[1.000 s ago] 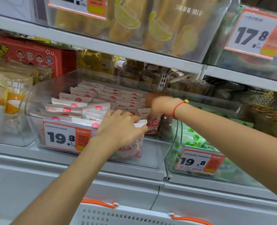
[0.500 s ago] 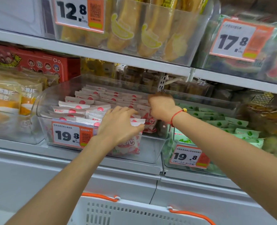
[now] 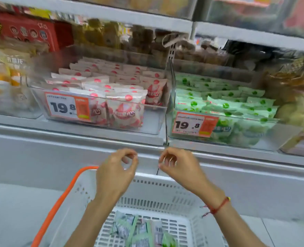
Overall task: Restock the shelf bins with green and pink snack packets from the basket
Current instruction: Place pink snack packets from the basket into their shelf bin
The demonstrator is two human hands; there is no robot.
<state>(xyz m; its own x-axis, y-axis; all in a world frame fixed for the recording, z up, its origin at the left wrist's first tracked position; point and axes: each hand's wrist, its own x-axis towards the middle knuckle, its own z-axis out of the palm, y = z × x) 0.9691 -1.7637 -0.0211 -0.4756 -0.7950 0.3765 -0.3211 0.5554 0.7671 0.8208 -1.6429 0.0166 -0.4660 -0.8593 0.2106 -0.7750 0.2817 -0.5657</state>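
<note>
Far left of the shelf sat a bin of yellowish packs, nothing to do with this job. Next over, the clear pink bin had pink packets stood upright in rows, faces forward behind the 19.8 tag, presumably so shoppers could read them; its front right corner looked like it had room. Below, the left hand hovered over the white basket, fingers loosely curled with thumb and forefinger nearly meeting, holding nothing. The right hand, red string on the wrist, mirrored it just beside, also empty. Both palms faced down, wrists bent. Green packets lay jumbled in the basket bottom, so I'd guess that's the next grab. Further right, the green bin looked pretty full.
</note>
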